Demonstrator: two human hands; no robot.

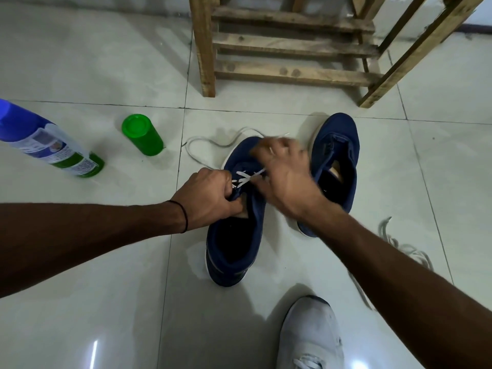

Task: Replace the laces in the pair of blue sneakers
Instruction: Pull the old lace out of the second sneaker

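– Pale glossy floor tiles (106, 262), a wooden rack (292, 49) at the back. Where are the 2 sneakers?

– Side by side, mid-floor. The near sneaker (234, 249) lies with its long axis running away from the person, heel close, toe far. The second sneaker (338, 145) sits just right of it, with no lace showing.

– And the hands?

– The left hand (210, 193) has its fingers curled round the near sneaker's eyelet edge by the tongue, steadying it. The right hand (285, 171) is over the toe end, blurred; I cannot tell whether it pinches anything.

– The new lace?

– A white lace (246, 178) crosses between the lower eyelets, and its loose length loops on the tiles beyond the toe, out to the left.

– So which hand takes the next pull?

– Probably the right: it is nearer the free end, and the draw would run along the shoe's axis, away from the left hand's hold. Grey laces (407, 246) lie apart at the right.
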